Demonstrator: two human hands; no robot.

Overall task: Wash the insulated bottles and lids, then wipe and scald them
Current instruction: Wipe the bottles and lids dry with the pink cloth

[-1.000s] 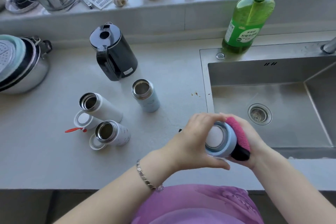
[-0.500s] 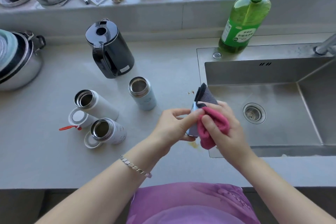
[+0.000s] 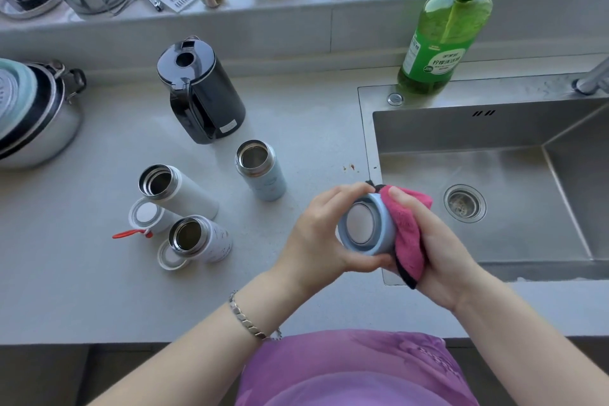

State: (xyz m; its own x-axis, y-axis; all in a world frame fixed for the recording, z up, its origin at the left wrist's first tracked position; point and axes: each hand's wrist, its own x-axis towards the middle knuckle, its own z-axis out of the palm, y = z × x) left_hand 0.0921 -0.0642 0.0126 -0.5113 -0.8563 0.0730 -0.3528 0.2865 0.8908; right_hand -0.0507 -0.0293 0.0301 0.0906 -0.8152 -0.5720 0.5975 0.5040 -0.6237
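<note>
My left hand (image 3: 318,234) grips a light blue lid (image 3: 365,226) at the counter's edge beside the sink, its inner face turned toward me. My right hand (image 3: 431,241) holds a pink cloth (image 3: 408,227) pressed against the lid's right side. Three open bottles stand on the counter to the left: a light blue bottle (image 3: 262,175), a white bottle (image 3: 179,191) and a patterned white bottle (image 3: 201,239). A white lid with a red strap (image 3: 145,216) and another white lid (image 3: 169,257) lie beside them.
A black electric kettle (image 3: 201,92) stands behind the bottles. The steel sink (image 3: 494,181) is to the right, with a green dish soap bottle (image 3: 445,30) and a faucet (image 3: 593,76) at its back rim. Pots (image 3: 36,115) sit at far left; steel cups line the sill.
Half a second ago the cloth was bunched over the lid between both hands. Now the lid is turned with its inner face toward me and the cloth is on its right side.
</note>
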